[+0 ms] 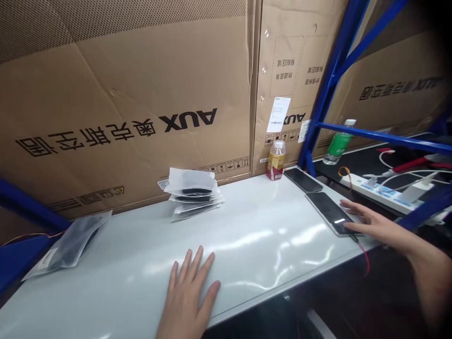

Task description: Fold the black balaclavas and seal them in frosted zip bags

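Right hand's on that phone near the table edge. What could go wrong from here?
The phone under the right hand sits close to the table's front edge, so a nudge might push it over. The red cable hanging past that edge might snag and drag it. The drink bottle stands near the second phone and might topple onto it if knocked.

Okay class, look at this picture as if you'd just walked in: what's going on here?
A person stands at a white table, their left hand lying flat on the top. Their right hand has its fingertips on a black phone. A second phone lies just beyond it, near a drink bottle. A stack of plastic bags sits mid-table, with a single bag toward the left end.
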`<control>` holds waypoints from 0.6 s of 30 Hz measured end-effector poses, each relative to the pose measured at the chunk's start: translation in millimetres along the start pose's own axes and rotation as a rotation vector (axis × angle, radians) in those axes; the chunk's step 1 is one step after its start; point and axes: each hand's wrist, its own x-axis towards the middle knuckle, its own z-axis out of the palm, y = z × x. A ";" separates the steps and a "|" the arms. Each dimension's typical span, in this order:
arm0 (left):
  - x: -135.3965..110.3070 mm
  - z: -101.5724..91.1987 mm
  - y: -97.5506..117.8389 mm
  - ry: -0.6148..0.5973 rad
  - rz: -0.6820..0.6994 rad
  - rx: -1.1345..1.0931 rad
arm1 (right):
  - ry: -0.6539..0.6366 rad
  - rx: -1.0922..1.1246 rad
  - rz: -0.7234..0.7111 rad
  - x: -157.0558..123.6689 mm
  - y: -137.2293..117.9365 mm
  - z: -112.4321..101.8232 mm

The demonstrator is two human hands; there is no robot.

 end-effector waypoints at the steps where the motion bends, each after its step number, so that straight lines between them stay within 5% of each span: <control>1: 0.3 -0.2 -0.1 -0.005 0.007 -0.005 | 0.038 -0.015 0.021 3.4 -1.9 4.3; 6: 0.8 -1.3 1.1 -0.008 -0.016 -0.007 | 0.172 -0.031 0.111 16.0 -8.1 18.8; 18: 3.8 -1.5 -2.4 -0.054 0.003 0.004 | -0.110 0.002 -0.025 -10.7 -9.5 -12.0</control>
